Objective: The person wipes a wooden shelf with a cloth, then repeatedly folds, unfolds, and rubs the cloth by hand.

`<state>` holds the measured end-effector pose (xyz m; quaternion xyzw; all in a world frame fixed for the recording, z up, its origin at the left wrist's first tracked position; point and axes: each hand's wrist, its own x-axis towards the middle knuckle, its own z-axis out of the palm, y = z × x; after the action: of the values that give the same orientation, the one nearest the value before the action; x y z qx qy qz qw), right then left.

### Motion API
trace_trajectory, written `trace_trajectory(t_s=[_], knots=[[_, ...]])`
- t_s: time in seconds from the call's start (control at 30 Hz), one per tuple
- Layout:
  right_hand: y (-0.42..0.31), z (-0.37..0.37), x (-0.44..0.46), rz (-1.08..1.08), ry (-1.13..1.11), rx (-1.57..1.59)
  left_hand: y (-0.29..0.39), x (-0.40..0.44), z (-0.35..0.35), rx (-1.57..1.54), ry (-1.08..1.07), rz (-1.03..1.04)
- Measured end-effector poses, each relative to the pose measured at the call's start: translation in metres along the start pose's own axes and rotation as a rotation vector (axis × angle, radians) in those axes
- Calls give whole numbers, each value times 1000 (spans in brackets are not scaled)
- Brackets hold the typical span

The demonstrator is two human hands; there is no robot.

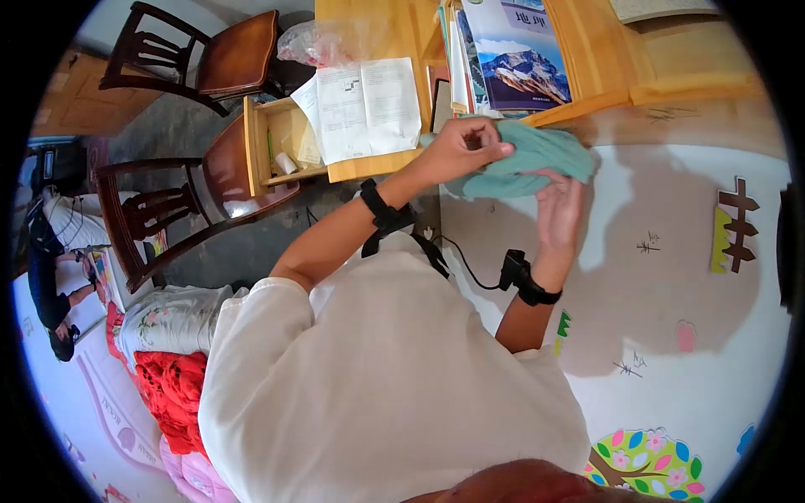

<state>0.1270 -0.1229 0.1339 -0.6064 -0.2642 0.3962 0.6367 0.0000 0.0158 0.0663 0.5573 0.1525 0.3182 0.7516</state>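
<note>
Cloth (541, 159) of pale green lies between a person's two hands, bunched beside a book-filled shelf (579, 50). The left hand (470, 149), fingers curled and thumb near them, overlaps its left side; the right hand (560, 205), half-closed, meets its lower right edge, though how firmly either grips the fabric cannot be told.
</note>
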Motion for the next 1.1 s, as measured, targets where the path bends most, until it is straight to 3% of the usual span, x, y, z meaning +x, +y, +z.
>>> trace_trajectory(t_s=[0.03,0.17,0.23,0.27,0.37,0.43,0.53,0.63,0.67,0.73,0.83,0.93,1.1], knots=[[-7,3,-5,-37,60,77,5,-2,3,-51,-53,108],[-2,16,4,-116,25,114,7,-3,3,77,-82,181],[32,10,21,90,64,-76,2,-7,-2,355,-111,15],[51,7,29,150,99,-140,-7,-9,-5,353,-112,14],[92,7,38,121,244,-275,-36,-10,-17,419,-98,-93],[97,17,37,63,320,-332,-37,-10,-21,530,-85,-10],[81,27,28,-86,373,-363,-20,-8,-5,458,-61,-6],[38,26,19,-362,337,-403,31,-10,8,375,-97,32],[28,26,17,-352,348,-409,39,-10,11,366,-106,22],[12,29,24,-563,349,-591,51,-2,11,361,-157,35],[28,23,36,-629,363,-528,43,1,2,438,-165,55],[61,7,39,-436,375,-418,4,-1,0,538,-102,169],[111,-2,48,-363,391,-560,-12,-10,1,590,-61,275]])
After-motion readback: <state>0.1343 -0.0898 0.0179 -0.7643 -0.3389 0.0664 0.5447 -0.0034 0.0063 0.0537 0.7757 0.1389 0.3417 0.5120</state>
